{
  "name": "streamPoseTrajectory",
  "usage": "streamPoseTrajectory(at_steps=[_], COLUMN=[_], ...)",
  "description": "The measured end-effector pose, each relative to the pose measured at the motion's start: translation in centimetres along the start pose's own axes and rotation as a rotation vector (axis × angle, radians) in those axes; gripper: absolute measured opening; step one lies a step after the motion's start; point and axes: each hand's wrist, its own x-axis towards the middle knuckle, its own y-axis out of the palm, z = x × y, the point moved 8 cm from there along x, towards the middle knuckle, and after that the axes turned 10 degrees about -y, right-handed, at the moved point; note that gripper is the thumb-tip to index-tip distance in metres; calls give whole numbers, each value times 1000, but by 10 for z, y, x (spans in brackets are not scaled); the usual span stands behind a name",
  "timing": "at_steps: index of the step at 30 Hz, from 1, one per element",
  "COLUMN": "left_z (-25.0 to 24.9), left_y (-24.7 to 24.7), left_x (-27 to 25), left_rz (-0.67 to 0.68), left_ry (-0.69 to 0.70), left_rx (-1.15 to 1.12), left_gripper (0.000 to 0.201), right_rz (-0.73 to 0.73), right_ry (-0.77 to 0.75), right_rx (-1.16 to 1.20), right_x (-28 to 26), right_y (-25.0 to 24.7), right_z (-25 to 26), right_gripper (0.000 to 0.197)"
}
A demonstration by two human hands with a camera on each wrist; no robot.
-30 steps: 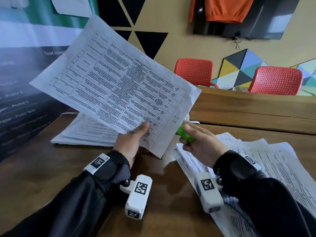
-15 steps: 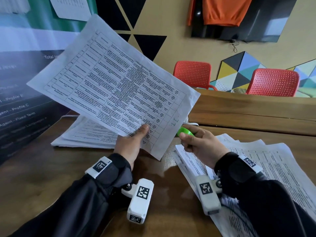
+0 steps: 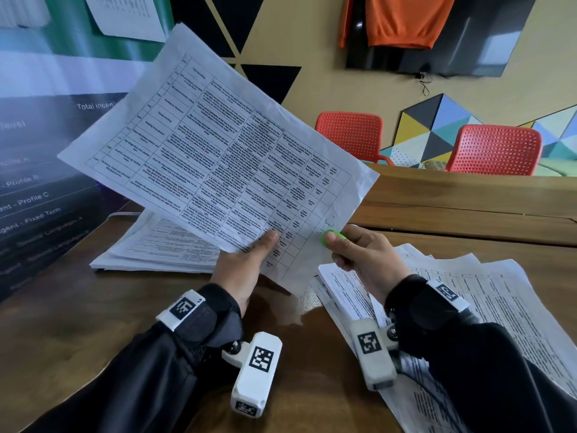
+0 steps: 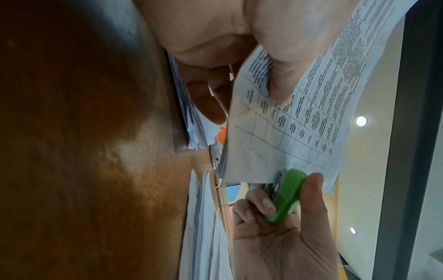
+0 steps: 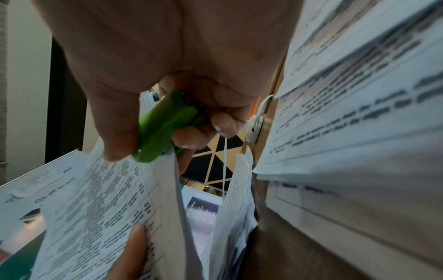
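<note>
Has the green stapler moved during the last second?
Yes, slightly: the green stapler rose away from the right paper pile and now sits on the edge of the held sheets.

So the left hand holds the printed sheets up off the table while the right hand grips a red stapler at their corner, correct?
Not quite: the stapler is green, not red, as the left wrist view shows. Otherwise yes: the left hand holds the printed sheets up off the table while the right hand grips the stapler at their corner.
</note>
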Motion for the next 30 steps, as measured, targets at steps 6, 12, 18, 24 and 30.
streamPoseTrajectory(at_steps=[6, 12, 18, 24, 30], left_z=[2, 4, 8, 22, 22], left_y=[-1, -1, -12, -24, -12], left_x=[1, 0, 3, 15, 14], left_rz=[21, 1, -102, -154, 37], left_ry=[-7, -40, -154, -340, -502], left_rx=[-7, -19, -68, -44, -31], left_gripper=[31, 23, 32, 18, 30], right_rz=[-20, -50, -90, -225, -129], right_ry=[-37, -38, 170, 285, 239], right_rx=[-70, -52, 86, 161, -228], right_x=[2, 1, -2, -4, 4], right_y=[0, 0, -7, -20, -29], right_z=[6, 6, -15, -20, -3], right_gripper=[65, 63, 39, 25, 21])
